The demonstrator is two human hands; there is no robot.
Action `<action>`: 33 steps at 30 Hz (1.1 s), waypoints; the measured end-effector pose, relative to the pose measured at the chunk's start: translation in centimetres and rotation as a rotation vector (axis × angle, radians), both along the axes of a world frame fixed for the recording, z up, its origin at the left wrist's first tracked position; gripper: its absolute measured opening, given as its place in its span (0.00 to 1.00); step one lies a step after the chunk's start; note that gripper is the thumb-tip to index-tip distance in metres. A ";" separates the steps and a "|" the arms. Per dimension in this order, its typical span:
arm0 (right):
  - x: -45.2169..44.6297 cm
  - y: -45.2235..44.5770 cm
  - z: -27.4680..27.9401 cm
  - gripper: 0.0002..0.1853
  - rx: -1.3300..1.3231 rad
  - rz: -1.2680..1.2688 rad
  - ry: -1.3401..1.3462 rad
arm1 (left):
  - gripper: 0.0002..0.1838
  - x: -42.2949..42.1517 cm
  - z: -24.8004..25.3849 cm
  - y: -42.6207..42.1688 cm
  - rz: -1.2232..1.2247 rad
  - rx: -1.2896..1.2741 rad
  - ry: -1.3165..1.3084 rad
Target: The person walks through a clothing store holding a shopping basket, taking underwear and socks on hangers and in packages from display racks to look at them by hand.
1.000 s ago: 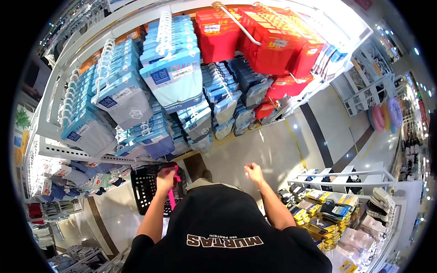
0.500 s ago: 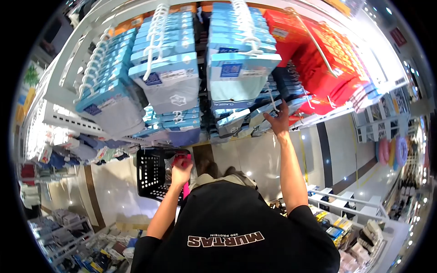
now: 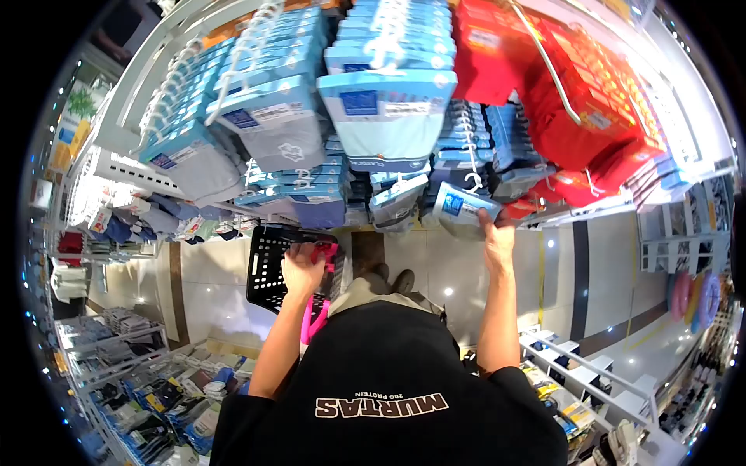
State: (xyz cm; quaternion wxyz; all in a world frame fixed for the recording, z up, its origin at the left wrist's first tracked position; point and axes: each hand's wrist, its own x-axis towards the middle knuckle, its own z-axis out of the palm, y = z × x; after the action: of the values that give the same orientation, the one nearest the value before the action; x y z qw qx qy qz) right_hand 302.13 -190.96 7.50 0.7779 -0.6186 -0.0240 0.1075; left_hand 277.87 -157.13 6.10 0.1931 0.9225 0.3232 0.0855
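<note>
My left hand (image 3: 304, 270) is closed around the pink handle (image 3: 311, 320) of a black shopping basket (image 3: 263, 281), which hangs at my left side. On the right, my right hand (image 3: 497, 233) grips the edge of a packaged garment (image 3: 465, 208) with a light blue header card and a grey lower part. It is tilted, just below the tip of a white display hook. Whether it still hangs on that hook I cannot tell. Beside it, a similar grey pack (image 3: 399, 203) hangs in the lower row.
Above hang rows of light blue packs (image 3: 387, 116) and red packs (image 3: 571, 132) on protruding white hooks. Behind me stand a bin of packaged goods (image 3: 175, 396) and a white rack (image 3: 590, 373). Tiled floor (image 3: 451, 287) lies between, and inflatable rings (image 3: 695, 299) hang far right.
My right hand has gone from reaching at the lower hooks to gripping a blue-carded pack, now tilted towards me. My left hand stays on the basket handle. The view has shifted slightly.
</note>
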 end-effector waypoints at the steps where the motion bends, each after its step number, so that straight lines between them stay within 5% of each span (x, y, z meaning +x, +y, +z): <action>1: -0.4 -0.8 0.7 0.17 0.037 0.011 -0.016 | 0.16 0.2 0.4 -0.2 -0.083 0.120 -0.075; 3: -1.1 -2.2 1.8 0.20 0.145 0.012 0.068 | 0.16 1.4 2.3 -2.2 -0.184 -0.026 -0.128; 7: -1.7 -3.2 1.9 0.18 0.212 0.050 0.178 | 0.27 4.5 6.5 -9.0 -0.298 -0.967 -0.011; 11: -3.9 -0.4 4.3 0.19 0.163 0.130 0.257 | 0.41 6.6 6.2 -14.5 -0.617 -0.927 -0.137; 13: -5.2 1.4 3.3 0.20 -0.151 0.021 0.236 | 0.35 6.8 6.8 -15.8 -0.723 -1.033 -0.074; 17: -8.0 3.9 2.2 0.19 0.233 0.224 0.341 | 0.13 5.5 5.0 -16.3 -0.485 -1.253 -0.197; 25: -10.4 5.5 -0.5 0.21 0.167 0.266 0.456 | 0.15 3.2 5.3 -14.6 -0.350 -1.260 -0.148; 31: -10.5 4.7 0.3 0.19 0.232 0.083 0.445 | 0.21 1.9 4.5 -14.3 0.042 -1.854 -0.203; 33: -10.7 4.4 -0.3 0.18 0.184 0.117 0.444 | 0.17 1.1 2.5 -14.1 -0.193 -1.613 -0.186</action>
State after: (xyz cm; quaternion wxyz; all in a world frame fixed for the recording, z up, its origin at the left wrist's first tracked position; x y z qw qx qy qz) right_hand 291.45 -186.61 7.21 0.8095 -0.5040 0.1022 0.2832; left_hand 278.97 -171.23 8.59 0.8301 0.5127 0.1872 -0.1142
